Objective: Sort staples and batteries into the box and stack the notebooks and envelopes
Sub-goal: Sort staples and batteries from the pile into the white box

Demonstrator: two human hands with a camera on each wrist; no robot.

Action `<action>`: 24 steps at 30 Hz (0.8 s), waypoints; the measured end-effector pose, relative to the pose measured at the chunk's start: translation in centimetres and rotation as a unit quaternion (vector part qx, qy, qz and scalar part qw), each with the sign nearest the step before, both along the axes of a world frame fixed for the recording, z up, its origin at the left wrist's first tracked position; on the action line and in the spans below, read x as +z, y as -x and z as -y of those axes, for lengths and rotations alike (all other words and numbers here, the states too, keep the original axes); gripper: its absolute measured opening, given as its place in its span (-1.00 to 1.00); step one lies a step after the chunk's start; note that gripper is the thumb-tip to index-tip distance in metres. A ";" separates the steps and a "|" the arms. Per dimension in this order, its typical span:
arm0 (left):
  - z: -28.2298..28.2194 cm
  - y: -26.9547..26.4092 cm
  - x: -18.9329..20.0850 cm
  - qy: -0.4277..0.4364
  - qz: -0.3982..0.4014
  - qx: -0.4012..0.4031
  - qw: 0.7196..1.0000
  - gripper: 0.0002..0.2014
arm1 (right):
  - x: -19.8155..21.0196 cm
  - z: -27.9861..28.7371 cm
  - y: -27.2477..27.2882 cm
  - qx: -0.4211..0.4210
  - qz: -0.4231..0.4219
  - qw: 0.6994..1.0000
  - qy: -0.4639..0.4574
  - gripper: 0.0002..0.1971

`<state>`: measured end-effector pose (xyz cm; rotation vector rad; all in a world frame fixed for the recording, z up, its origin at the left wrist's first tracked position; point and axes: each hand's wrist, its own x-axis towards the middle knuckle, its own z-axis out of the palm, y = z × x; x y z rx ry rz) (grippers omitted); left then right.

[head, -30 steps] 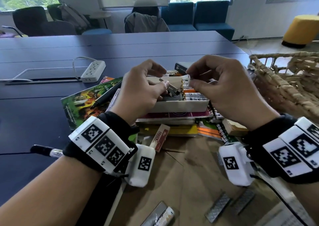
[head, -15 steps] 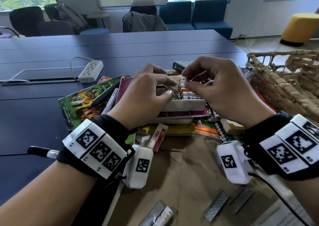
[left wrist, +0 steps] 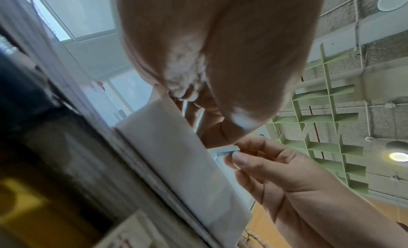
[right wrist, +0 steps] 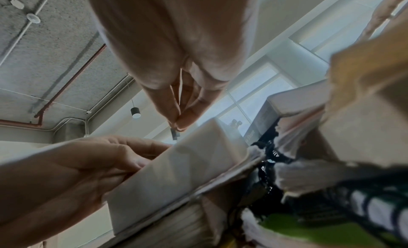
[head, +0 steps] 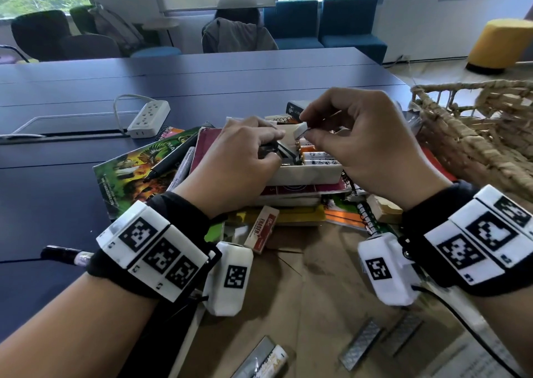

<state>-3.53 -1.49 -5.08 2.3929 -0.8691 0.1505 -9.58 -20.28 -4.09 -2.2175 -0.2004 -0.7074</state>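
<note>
A white box [head: 305,175] sits on a stack of notebooks [head: 291,194]; several batteries [head: 318,156] lie in its right side. My left hand [head: 269,147] reaches into the box's left side and pinches a dark strip of staples [head: 285,151]. Just above the batteries, my right hand [head: 305,132] pinches a short grey staple piece [head: 301,129]. That piece [left wrist: 227,151] shows between thumb and forefinger in the left wrist view, and hangs below the fingertips as a small staple piece [right wrist: 175,134] in the right wrist view. Two loose staple strips [head: 360,344] and a battery [head: 272,363] lie on a brown envelope [head: 302,291] near me.
A wicker basket [head: 476,135] stands at the right. A green-covered notebook [head: 135,170] with markers [head: 170,161] on it lies left of the stack. An eraser [head: 262,229] lies in front of the stack, a power strip [head: 148,115] behind, another marker [head: 62,253] at the left.
My left fingers have dipped lower into the box's left side with the strip. The right hand has shifted slightly left and holds the short staple piece above the batteries.
</note>
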 end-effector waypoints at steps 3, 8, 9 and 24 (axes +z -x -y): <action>-0.1 0.0 0.1 0.015 -0.005 -0.016 1.000 -0.43 | 0.0 -0.1 0.3 0.025 -0.032 0.999 0.029 -0.84; -0.3 -0.2 0.0 0.028 -0.009 -0.026 0.999 -0.42 | 0.2 -0.3 0.6 0.032 -0.048 0.995 0.076 -0.76; -0.3 -0.2 0.0 0.028 -0.009 -0.025 0.999 -0.42 | 0.2 -0.3 0.6 0.030 -0.050 0.996 0.074 -0.76; -0.1 0.0 0.1 0.065 -0.047 -0.033 0.996 -0.53 | 0.4 -0.6 0.9 0.045 -0.055 0.993 0.090 -0.75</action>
